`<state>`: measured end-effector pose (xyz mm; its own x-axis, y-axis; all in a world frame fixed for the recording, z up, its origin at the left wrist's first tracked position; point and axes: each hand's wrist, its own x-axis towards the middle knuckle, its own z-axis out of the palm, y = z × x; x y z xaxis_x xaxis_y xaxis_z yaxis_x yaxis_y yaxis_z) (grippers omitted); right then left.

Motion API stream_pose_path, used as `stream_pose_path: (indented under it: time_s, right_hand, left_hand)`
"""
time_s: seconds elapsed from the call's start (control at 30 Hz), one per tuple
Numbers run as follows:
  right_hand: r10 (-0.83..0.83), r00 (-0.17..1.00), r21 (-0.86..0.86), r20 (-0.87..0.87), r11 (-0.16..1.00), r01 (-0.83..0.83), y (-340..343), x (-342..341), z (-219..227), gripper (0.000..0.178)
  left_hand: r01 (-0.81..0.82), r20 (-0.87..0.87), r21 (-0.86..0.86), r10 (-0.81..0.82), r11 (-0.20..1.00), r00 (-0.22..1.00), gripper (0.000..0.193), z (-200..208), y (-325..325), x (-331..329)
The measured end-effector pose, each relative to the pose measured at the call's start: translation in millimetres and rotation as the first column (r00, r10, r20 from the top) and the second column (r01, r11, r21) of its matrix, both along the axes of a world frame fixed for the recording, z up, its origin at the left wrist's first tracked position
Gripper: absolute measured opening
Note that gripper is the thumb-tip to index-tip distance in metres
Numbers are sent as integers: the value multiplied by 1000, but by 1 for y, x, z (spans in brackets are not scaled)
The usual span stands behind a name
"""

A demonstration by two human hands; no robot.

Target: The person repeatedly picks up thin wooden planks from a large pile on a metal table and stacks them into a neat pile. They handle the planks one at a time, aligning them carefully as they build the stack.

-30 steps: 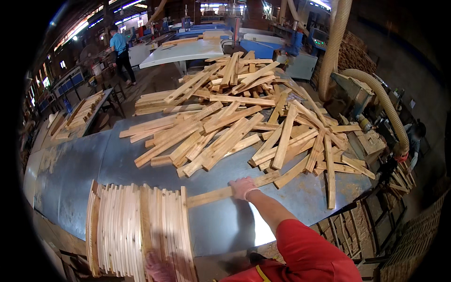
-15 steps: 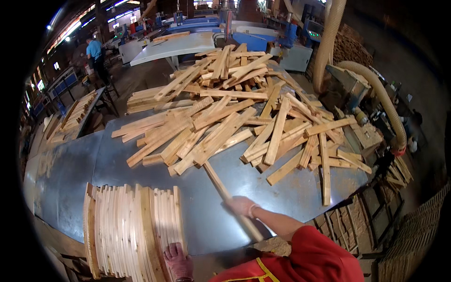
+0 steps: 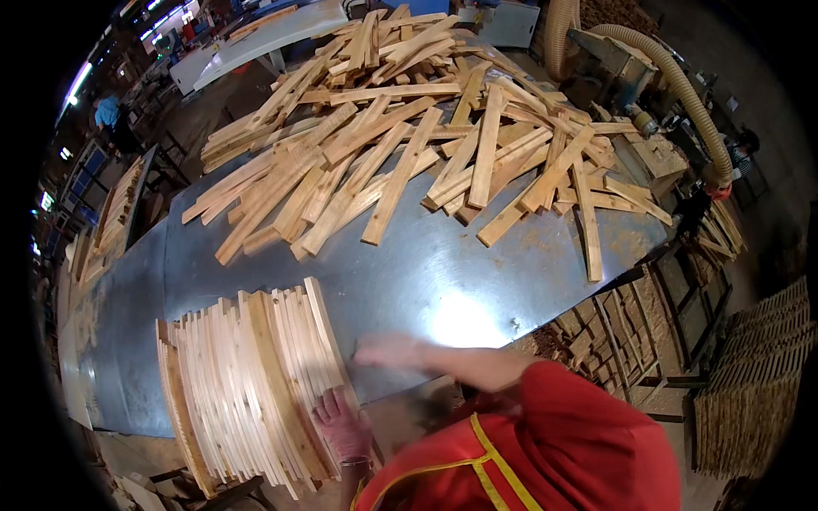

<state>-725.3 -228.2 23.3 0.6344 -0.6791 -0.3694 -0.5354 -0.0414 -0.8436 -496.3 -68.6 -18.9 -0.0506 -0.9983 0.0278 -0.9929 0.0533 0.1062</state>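
My left hand (image 3: 342, 423), in a pinkish glove, lies with fingers spread against the right end of a row of wooden strips (image 3: 223, 383). The strips stand packed side by side at the near left of the metal table (image 3: 400, 294). An end strip (image 3: 328, 328) runs along the row's right side, its far tip standing out a little. Just right of that strip is my right hand (image 3: 396, 351), smeared by motion over the table; no strip shows in it and its fingers cannot be made out.
A loose heap of wooden strips (image 3: 409, 128) covers the far part of the table. Ribbed hoses (image 3: 682, 85) hang by a machine at the far right. Stacked wood (image 3: 754, 375) stands lower right. A person in blue (image 3: 111, 115) is at the far left.
My right hand has come left toward the row, and the strip it held is out of it. The row's right end has an added strip. The view has tilted down.
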Motion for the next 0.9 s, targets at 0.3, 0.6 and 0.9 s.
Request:
stream_pose_path:
  time_s: [0.3,0.6,0.9]
  right_hand:
    - [-989,-22,-205,148,-53,977,-146,-305,19,72]
    - [-933,-276,186,232,-236,954,-223,-333,-54,120]
    - [-912,-1,633,411,285,720,-35,-302,-37,67]
  left_hand:
    - [-54,206,71,38,996,978,78,11,-34,-26]
    - [-108,272,-35,113,994,956,71,-12,-44,-39]
    - [-12,106,37,8,999,994,93,10,-67,-63]
